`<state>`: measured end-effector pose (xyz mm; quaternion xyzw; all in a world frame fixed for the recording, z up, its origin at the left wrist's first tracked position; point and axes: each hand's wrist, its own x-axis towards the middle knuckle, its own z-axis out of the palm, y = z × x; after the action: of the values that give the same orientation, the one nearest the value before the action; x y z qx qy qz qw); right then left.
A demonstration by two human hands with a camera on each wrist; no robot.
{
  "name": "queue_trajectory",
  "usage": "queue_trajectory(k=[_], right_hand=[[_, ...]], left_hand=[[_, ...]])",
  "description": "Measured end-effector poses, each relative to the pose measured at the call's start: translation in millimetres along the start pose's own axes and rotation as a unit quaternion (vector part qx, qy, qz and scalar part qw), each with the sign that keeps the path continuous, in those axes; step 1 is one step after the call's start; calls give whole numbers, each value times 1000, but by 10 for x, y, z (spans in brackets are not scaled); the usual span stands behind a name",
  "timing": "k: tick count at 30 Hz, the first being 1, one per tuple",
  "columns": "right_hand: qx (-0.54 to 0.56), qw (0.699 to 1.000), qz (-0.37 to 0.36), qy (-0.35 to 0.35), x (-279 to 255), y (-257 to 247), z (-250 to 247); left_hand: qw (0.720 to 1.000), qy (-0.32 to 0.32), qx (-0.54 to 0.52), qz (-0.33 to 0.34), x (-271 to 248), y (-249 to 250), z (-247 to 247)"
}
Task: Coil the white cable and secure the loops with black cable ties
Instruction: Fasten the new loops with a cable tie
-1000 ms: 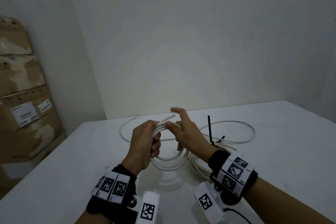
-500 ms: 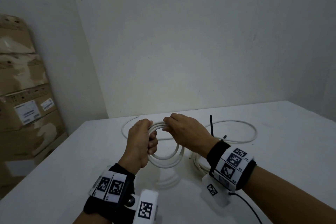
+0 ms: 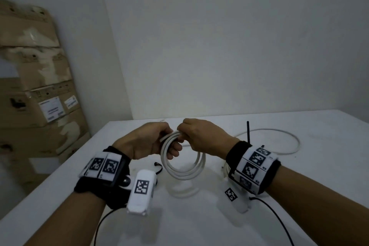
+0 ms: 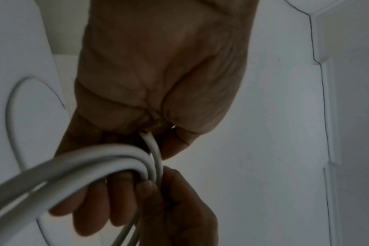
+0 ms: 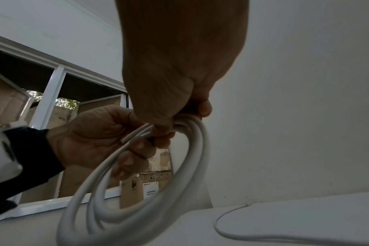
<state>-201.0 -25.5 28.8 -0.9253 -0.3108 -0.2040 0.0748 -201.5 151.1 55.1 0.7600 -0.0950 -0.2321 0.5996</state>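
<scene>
A white cable coil (image 3: 184,171) of several loops hangs upright above the white table (image 3: 199,225). My left hand (image 3: 151,142) grips the coil's top from the left, fingers curled round the loops (image 5: 107,166). Beside it my right hand (image 3: 201,136) clasps the same top section (image 5: 187,123) from the right. The two hands touch over the bundle (image 4: 150,159). A second white cable (image 3: 295,142) lies loose on the table at the right, with a black cable tie (image 3: 248,132) sticking up from behind my right wrist. Another black tie (image 3: 158,167) lies on the table under my left hand.
Stacked cardboard boxes (image 3: 40,96) stand against the wall to the left of the table. The wall corner rises just behind the table's far edge. Black cords (image 3: 279,219) trail from both wrist cameras across the near part of the table.
My right hand, open with fingers lifted a second ago, has closed on the top of the coil beside the left hand. The view has shifted slightly to the left.
</scene>
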Motion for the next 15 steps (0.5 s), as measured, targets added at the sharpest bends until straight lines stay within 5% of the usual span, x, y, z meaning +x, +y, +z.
queue_trajectory(k=[3, 9, 15], right_hand=[[1, 1000, -10, -4, 103, -102, 46], [55, 998, 13, -12, 371, -293, 238], [248, 958, 135, -59, 404, -343, 354]], left_hand=[[1000, -3, -10, -4, -46, -72, -164], [989, 101, 94, 48, -136, -253, -276], [983, 168, 70, 8, -256, -377, -674]])
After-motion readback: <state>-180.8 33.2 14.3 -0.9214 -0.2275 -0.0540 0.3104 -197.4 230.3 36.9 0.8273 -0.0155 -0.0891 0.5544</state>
